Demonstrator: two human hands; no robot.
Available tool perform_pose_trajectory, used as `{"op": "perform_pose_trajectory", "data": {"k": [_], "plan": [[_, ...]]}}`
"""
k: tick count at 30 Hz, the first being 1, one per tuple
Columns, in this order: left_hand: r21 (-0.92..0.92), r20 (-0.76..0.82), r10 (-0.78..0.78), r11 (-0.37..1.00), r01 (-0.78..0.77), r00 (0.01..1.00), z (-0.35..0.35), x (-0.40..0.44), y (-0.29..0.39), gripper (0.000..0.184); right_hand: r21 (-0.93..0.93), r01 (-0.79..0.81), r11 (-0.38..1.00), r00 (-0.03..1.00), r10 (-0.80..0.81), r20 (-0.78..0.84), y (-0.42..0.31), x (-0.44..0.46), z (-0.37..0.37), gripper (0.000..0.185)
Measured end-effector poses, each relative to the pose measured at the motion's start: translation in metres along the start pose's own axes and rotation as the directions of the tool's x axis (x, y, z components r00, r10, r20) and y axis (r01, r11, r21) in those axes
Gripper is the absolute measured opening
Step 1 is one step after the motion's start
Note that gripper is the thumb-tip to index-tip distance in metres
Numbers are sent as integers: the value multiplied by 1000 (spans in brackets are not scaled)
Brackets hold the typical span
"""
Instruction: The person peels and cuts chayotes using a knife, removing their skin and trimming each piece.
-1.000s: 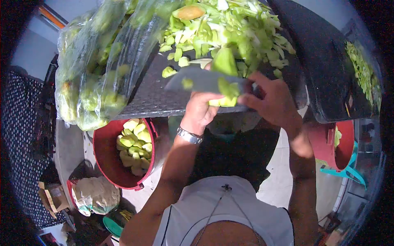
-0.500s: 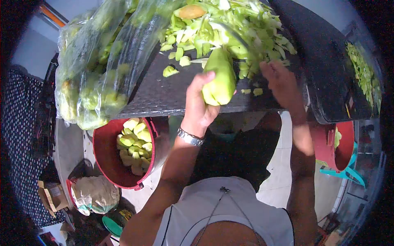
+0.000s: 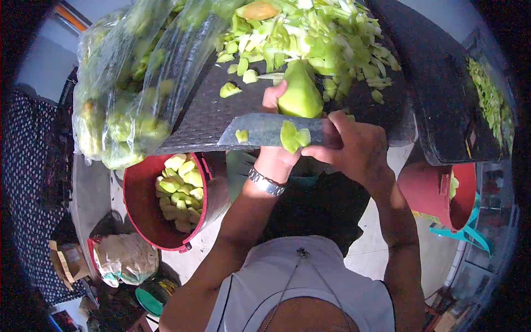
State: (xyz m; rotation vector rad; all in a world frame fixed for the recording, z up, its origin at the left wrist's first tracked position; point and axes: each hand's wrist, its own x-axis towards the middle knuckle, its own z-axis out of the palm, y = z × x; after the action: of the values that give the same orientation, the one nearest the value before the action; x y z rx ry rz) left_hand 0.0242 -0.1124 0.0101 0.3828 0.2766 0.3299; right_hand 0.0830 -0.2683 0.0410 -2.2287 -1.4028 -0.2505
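Note:
My left hand [image 3: 275, 156] is wrapped round a long, pale green fruit [image 3: 300, 91], its thumb along the fruit's left side. A wristwatch is on that wrist. In my right hand [image 3: 359, 145] is a knife [image 3: 257, 130] with a broad grey blade. The blade lies level across the near end of the fruit and hides part of my left hand. A few green slivers [image 3: 289, 136] stick to its face. Beyond the fruit, a heap of green peelings and slices [image 3: 354, 47] covers the dark table [image 3: 202, 119].
A clear plastic bag of green fruits [image 3: 124, 105] rests at the table's left. Below it stands a red bucket [image 3: 141, 205] with pale cut pieces [image 3: 181, 191]. Another red bucket [image 3: 426, 191] is at lower right. A brown sack [image 3: 127, 257] sits at lower left.
My right hand has swung the knife from over the peelings down to the near end of the fruit. Green slivers now cling to the blade. My left hand has shifted slightly right.

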Motion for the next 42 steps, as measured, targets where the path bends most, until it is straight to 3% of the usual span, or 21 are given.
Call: {"op": "perform_pose_trajectory", "data": {"k": [10, 12, 14, 15, 17, 18, 20, 23, 27, 29, 30, 31, 32, 35, 38, 39, 41, 42], "plan": [[-8, 5, 4, 1000, -4, 1000, -5, 2, -1, 41, 81, 26, 996, 1000, -26, 4, 2, -1, 6, 59], [44, -4, 41, 998, -41, 999, -5, -1, 0, 42, 57, -61, 996, 996, 58, 64, 16, 5, -2, 56], [-12, -151, 150, 988, -153, 977, -8, 2, -1, 47, 66, -206, 976, 976, 200, 91, 30, 8, -5, 54], [22, -37, 107, 994, -107, 994, -8, -1, 5, 40, 83, -294, 952, 954, 288, 80, 37, 10, -5, 52], [67, -3, 46, 997, -46, 999, -3, -7, 16, 39, 178, -440, 880, 898, 432, 84, 43, 14, -7, 47], [40, 55, 24, 999, -26, 998, -6, -6, 16, 39, 224, -421, 879, 907, 408, 105, 40, 12, -6, 47], [-20, -33, 100, 995, -101, 994, -15, 4, 6, 41, 315, -385, 867, 923, 357, 146, 29, 8, -3, 46], [-7, -52, 116, 993, -117, 992, -19, 7, -1, 38, 253, -313, 916, 940, 261, 218, 5, 8, -9, 46], [12, 52, 96, 995, -96, 994, -17, 2, 3, 39, 208, -187, 960, 976, 158, 147, 14, 9, -2, 50], [-15, -24, 191, 981, -191, 981, -12, 1, -2, 42, 219, -179, 959, 976, 145, 164, 19, 12, -3, 58], [-26, -66, 237, 971, -239, 969, -11, -1, -4, 43, 191, -267, 945, 962, 250, 105, 36, 18, 2, 58], [105, 21, 148, 983, -149, 989, -11, -3, 7, 46, 169, -355, 919, 935, 353, 44, 62, 26, 10, 58], [105, 17, 133, 985, -134, 991, -7, -7, 8, 46, 153, -437, 887, 895, 445, -23, 78, 30, 13, 58], [122, 68, 109, 986, -117, 992, -3, -10, 11, 48, 214, -350, 912, 929, 367, -41, 81, 38, -7, 59], [58, 63, 86, 994, -90, 994, -21, 3, 4, 48, 221, -401, 889, 902, 341, 264, 25, 33, -26, 58], [87, -43, 200, 977, -195, 979, -16, 3, -1, 47, 208, -389, 897, 902, 325, 283, 20, 33, -28, 58], [44, -62, 192, 981, -189, 979, -14, -1, -5, 45, 186, -361, 914, 899, 287, 332, 14, 33, -28, 57], [22, -73, 192, 981, -191, 979, -15, -2, -5, 44, 177, -338, 924, 921, 286, 264, 18, 34, -25, 56]]}}
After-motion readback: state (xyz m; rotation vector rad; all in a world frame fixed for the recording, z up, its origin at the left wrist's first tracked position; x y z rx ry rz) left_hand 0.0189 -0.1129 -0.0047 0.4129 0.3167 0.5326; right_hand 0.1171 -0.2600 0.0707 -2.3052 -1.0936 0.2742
